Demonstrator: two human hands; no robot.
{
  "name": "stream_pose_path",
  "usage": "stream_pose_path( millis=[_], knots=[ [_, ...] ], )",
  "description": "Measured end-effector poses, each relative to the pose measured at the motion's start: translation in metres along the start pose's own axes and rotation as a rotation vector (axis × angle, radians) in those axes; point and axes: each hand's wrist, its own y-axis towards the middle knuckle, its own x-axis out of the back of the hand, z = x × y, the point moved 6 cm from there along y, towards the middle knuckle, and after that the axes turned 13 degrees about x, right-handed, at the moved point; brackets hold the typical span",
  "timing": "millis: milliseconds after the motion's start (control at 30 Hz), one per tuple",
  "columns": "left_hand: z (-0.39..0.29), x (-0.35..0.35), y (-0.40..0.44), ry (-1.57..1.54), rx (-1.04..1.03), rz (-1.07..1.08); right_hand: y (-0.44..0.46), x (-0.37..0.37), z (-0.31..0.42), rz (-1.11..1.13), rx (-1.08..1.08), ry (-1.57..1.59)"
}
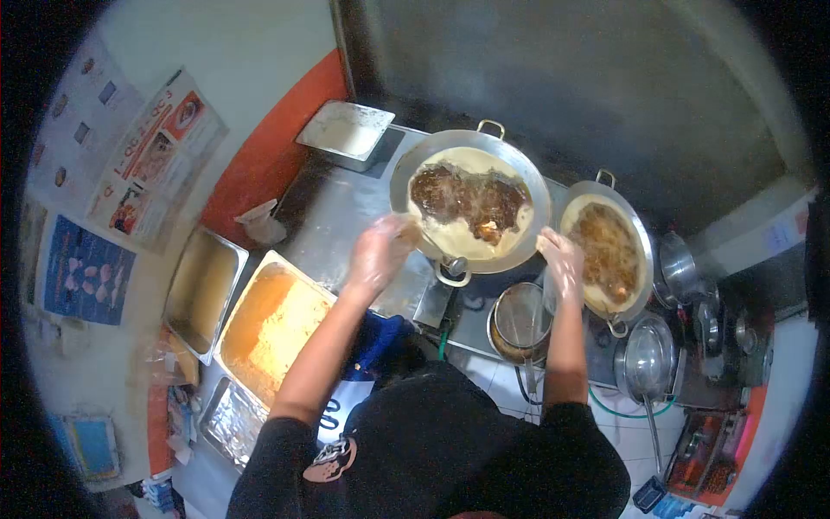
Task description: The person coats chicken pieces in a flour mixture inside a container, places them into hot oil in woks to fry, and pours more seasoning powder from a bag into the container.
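A wide metal wok (533,177) holds bubbling oil with pale foam and dark patches, and a browned piece of food (489,232) shows near its front. My left hand (380,255), in a clear plastic glove, is raised by the wok's left rim; its fingers are smeared by motion. On the opposite side, my right hand (564,259), also gloved, hovers by the rim with its fingers curled in. What they hold, if anything, is too small to make out. A second wok (641,233) of bubbling oil lies just right of that hand.
At left are a tray of crumbly orange-yellow coating (290,324), a tray of pale liquid (203,290) and a foil-lined tray (235,419). A pale-filled metal pan (346,130) sits at the back. Strainers (523,316) and a long-handled sieve (650,355) are at front right.
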Motion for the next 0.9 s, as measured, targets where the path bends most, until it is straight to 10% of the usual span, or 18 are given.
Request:
stream_pose_path(
  millis=[300, 433, 467, 567, 900],
  knots=[
    [0.051, -0.179, 0.088, 0.424, 0.246, 0.439, -0.160, 0.073, -0.093, -0.228, -0.148, 0.337],
    [0.066, -0.200, 0.095, 0.482, -0.009, 0.409, -0.175, 0.075, -0.052, -0.235, -0.100, 0.293],
    [0.043, -0.180, 0.092, 0.594, 0.194, 0.563, -0.168, 0.068, -0.024, -0.229, -0.117, 0.265],
    [0.028, -0.105, 0.061, 0.372, -0.207, 0.039, -0.147, 0.039, -0.001, -0.092, -0.096, 0.338],
    [0.112, 0.189, -0.212, 0.625, 0.471, -0.479, -0.149, -0.241, 0.186, 0.895, 0.302, 0.461]
  ],
)
